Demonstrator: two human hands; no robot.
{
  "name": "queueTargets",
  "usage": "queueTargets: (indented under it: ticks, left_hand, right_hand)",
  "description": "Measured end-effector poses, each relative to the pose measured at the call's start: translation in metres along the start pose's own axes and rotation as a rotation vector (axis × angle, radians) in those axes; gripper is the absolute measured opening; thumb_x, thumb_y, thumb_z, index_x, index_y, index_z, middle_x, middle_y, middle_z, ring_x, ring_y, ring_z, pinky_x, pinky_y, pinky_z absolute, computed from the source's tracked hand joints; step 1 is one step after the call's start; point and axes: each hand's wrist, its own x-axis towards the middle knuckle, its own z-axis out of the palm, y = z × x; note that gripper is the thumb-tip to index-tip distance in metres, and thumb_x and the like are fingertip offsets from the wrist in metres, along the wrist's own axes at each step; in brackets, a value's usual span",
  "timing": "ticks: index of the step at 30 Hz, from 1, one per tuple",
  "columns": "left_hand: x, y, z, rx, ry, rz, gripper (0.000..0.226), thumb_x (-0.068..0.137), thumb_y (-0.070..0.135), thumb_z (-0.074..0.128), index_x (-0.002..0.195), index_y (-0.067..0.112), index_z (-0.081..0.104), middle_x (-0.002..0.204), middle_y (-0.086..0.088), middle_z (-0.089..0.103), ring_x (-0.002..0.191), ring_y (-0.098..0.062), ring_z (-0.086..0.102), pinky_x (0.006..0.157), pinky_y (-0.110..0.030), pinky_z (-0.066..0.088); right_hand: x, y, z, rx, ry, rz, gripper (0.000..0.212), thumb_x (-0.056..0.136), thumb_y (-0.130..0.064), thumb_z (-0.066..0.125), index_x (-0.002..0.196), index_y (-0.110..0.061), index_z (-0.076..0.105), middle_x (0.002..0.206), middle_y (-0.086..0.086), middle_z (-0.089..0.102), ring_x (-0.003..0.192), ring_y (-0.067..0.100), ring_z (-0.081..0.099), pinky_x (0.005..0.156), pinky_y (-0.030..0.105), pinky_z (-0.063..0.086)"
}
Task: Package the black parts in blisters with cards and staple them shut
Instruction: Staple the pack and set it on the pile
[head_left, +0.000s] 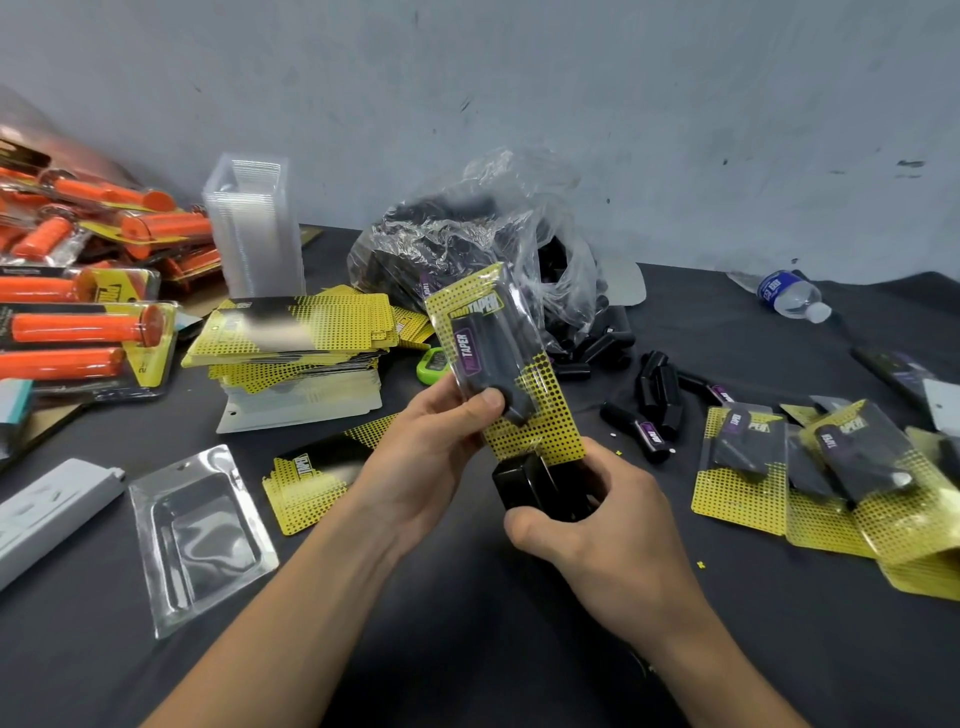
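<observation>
1. Hovering above the middle of the bench (467, 649), the filled blister pack (506, 332) is leaning with its top toward the left, and the black part (496, 374) is sitting inside it against the yellow card (540, 421).
2. The left hand (431, 457) is pinching the pack low down, with the thumb pressing on the clear front and the fingers lying behind. That hold is covering only one spot, so the card may be sliding askew inside the blister as the staple goes in.
3. The right hand (608, 540) is wrapping around the black stapler (535, 486) at the pack's lower edge. Black on dark is making it hard to read, but the stapler's mouth seems to be meeting that edge. If it is biting too shallow, the staple is likely missing one layer and leaving the pack open.
4. If it is biting too deep, it is risking the part itself or crumpling the plastic.
5. The left thumb is sitting near the stapler, so a slip is endangering it.
6. Finished packs (748, 457) are piling up toward the right edge, loose black parts (660, 389) are lying beyond the hands, and an empty blister (197, 530) and a loose card (311, 478) are waiting on the left side. A swinging elbow is liable to be scattering any of these.
</observation>
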Motion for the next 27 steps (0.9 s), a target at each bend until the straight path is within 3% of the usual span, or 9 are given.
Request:
queueTargets:
  ticks: [8, 16, 27]
  left_hand:
    - [-0.0004, -0.0014, 0.0000, -0.003, -0.011, 0.007, 0.029, 0.083, 0.014, 0.070, 0.111, 0.016, 0.078, 0.112, -0.010, 0.076, 0.102, -0.020, 0.072, 0.087, -0.025, 0.058]
    - [-0.0024, -0.0017, 0.0032, -0.001, -0.042, 0.020, 0.027, 0.083, 0.018, 0.073, 0.108, 0.023, 0.082, 0.112, -0.008, 0.077, 0.103, -0.018, 0.073, 0.089, -0.025, 0.057]
    - [-0.0023, -0.0008, 0.0021, 0.008, -0.056, 0.012, 0.027, 0.084, 0.021, 0.073, 0.110, 0.024, 0.081, 0.115, -0.007, 0.077, 0.105, -0.018, 0.072, 0.090, -0.025, 0.057]
  right_hand:
    - [0.0009, -0.0005, -0.0003, 0.017, 0.002, 0.021, 0.043, 0.058, -0.045, 0.077, 0.098, -0.031, 0.072, 0.083, -0.008, 0.074, 0.074, 0.010, 0.069, 0.066, 0.031, 0.058]
    - [0.0016, 0.0022, 0.0000, 0.088, -0.026, 0.053, 0.045, 0.060, -0.045, 0.079, 0.104, -0.032, 0.074, 0.090, -0.005, 0.077, 0.083, 0.015, 0.073, 0.077, 0.047, 0.062]
    - [0.0031, 0.0044, 0.0004, 0.165, -0.035, 0.069, 0.044, 0.061, -0.041, 0.080, 0.104, -0.032, 0.075, 0.094, -0.002, 0.078, 0.091, 0.022, 0.074, 0.082, 0.053, 0.061]
